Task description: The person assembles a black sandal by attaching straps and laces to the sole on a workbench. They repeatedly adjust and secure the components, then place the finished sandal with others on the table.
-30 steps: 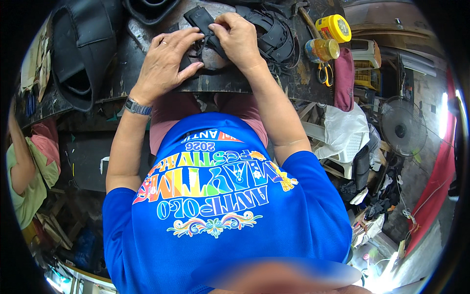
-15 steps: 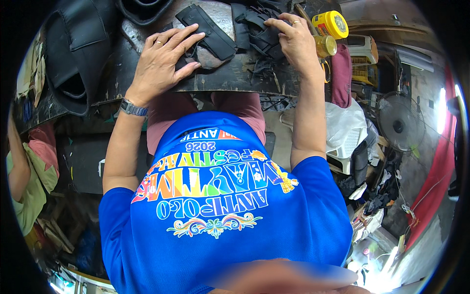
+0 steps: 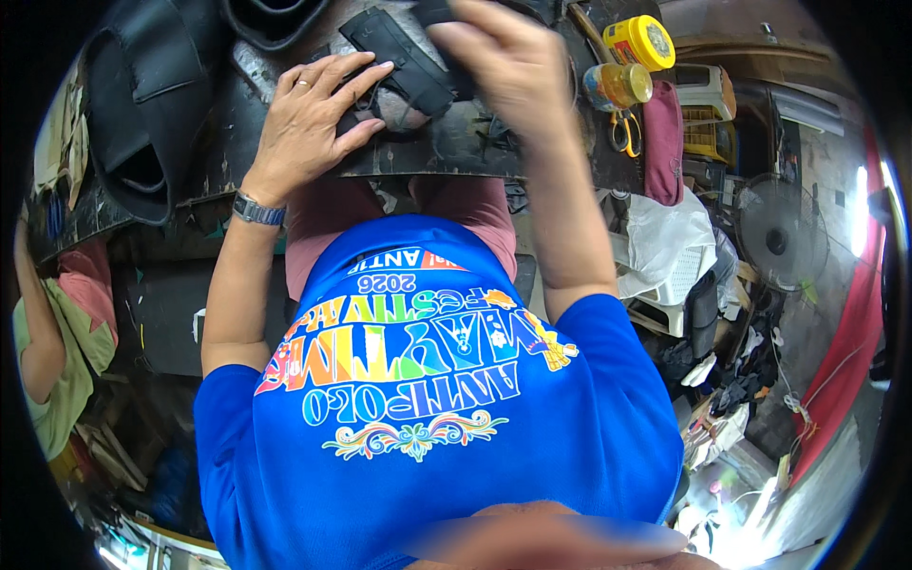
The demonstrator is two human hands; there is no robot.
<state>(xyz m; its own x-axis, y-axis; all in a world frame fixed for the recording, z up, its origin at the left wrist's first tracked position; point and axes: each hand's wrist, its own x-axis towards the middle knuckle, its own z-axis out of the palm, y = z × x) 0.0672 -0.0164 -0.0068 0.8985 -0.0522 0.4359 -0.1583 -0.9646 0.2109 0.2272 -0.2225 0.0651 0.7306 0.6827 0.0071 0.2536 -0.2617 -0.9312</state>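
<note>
My left hand [image 3: 309,119] lies with fingers spread on the near-left side of a flat black leather-like piece [image 3: 404,62]. That piece rests on a worn, light-coloured slab [image 3: 385,104] on the dark table. My right hand [image 3: 503,62] is over the table to the right of the piece, smeared by motion. Beside its fingertips is a dark piece [image 3: 435,13] at the top edge; whether the fingers grip it is not clear. Black scraps [image 3: 489,133] lie under my right wrist.
To the right stand a yellow jar [image 3: 641,43] and a glass jar [image 3: 617,87], with orange-handled scissors [image 3: 625,133] and a maroon pouch [image 3: 663,142] nearby. A large black bag-like item [image 3: 147,85] hangs over the table's left edge. Another person's arm [image 3: 38,323] shows at far left.
My right hand has moved left from the black scraps toward the flat piece, uncovering the scissors. My left hand has barely moved.
</note>
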